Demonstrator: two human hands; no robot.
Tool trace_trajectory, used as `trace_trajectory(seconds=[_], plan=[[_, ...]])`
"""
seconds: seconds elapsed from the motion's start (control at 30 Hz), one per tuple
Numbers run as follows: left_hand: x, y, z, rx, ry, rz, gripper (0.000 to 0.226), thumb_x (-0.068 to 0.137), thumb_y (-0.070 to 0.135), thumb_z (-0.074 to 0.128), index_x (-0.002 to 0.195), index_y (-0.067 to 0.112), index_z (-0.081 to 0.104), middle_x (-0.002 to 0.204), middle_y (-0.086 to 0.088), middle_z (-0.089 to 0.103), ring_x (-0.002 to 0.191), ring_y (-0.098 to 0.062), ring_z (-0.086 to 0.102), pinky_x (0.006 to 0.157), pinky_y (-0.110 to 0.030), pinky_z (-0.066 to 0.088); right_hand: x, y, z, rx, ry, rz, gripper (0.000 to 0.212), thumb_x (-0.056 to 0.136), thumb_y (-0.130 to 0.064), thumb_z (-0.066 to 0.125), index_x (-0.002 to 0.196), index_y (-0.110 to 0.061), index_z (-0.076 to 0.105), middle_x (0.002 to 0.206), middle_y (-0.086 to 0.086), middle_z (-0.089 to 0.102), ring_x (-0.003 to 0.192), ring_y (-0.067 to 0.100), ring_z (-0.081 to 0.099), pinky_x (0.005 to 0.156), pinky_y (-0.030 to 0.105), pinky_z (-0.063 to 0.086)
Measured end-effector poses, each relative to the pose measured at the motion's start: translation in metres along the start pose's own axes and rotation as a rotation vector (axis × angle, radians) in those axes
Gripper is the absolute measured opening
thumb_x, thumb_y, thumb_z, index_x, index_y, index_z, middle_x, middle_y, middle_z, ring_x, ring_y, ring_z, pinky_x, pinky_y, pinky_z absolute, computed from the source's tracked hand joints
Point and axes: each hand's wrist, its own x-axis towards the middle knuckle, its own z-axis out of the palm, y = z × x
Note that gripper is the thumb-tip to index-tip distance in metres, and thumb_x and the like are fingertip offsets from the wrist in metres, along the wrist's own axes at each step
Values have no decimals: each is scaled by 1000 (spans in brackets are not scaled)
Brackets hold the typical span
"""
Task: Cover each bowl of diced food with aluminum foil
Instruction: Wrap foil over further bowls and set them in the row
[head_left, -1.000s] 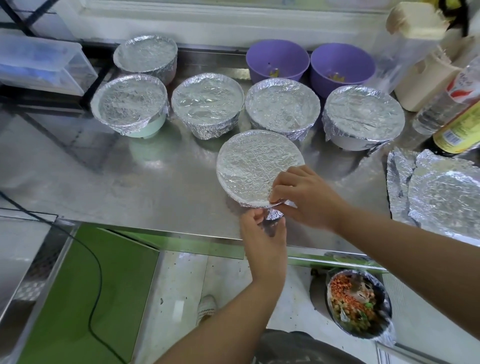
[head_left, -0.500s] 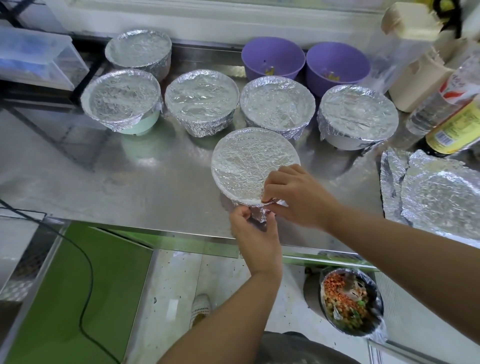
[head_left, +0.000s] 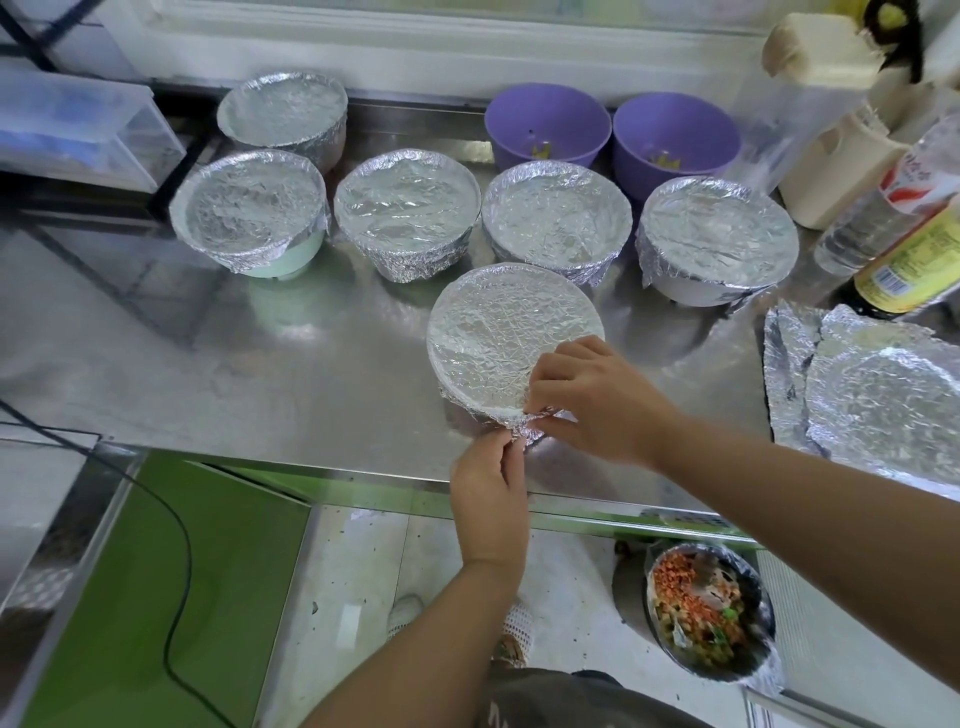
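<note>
Running beneath a white ledge (head_left: 363, 57), the steel surface (head_left: 234, 364) bears foil-covered bowls (head_left: 405, 208); fingers of the left hand (head_left: 491, 493) and right hand (head_left: 597, 400) pinch foil (head_left: 525, 430) at the rim of the nearest bowl (head_left: 509, 332).

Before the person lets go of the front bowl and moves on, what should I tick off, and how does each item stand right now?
1. Foil lies flat across the top of the front bowl: ok.
2. Near edge tucked under the rim: not ok; the left hand and the right hand pinch a loose foil flap there.
3. Far edge tucked under: cannot tell.
4. Spare foil sheets lie ready at the right: ok.
5. Left purple bowl and right purple bowl covered: not ok, both are open.
</note>
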Motion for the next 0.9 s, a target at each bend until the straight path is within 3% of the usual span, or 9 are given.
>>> trace_trajectory(seconds=[0.2,0.4,0.6,0.67,0.77,0.9], plan=[[10,-5,-12,58,-117,66,20,102,16,57,84,14,67,72,6,62,67,-16,57,64,-39,50,1,-5,2,-15,-13,-67,25,96,-44,58,103,-24,72,94,-6,64,87,21,58,88,37,42],[16,-3,-17,116,-194,54,17,101,20,59,89,15,70,73,9,60,66,-13,54,63,-30,47,2,-7,7,7,15,-72,17,94,-39,66,97,-26,75,90,-6,65,84,21,59,88,33,37],[11,0,-19,-11,-169,-30,7,97,21,66,91,20,66,81,9,65,75,-12,62,71,-34,53,7,-7,8,-10,27,-27,13,93,-34,66,89,-23,72,88,-7,63,81,20,58,86,33,37],[9,-2,-21,-10,-130,33,7,96,15,67,93,22,66,86,12,63,77,-12,62,71,-36,54,8,-9,9,-13,45,-24,11,91,-32,67,87,-23,72,85,-7,62,80,20,57,85,32,35],[11,-7,-24,8,-97,131,18,95,8,66,96,26,65,90,16,58,78,-12,60,70,-34,54,7,-12,10,-12,54,-6,16,92,-33,62,86,-22,72,84,-6,61,80,20,56,86,32,35],[24,-10,-29,10,-93,50,7,94,15,67,96,21,70,88,11,68,77,-10,64,73,-29,55,8,-14,8,-7,48,14,24,93,-36,55,83,-22,72,81,-6,60,78,20,55,85,32,36]])
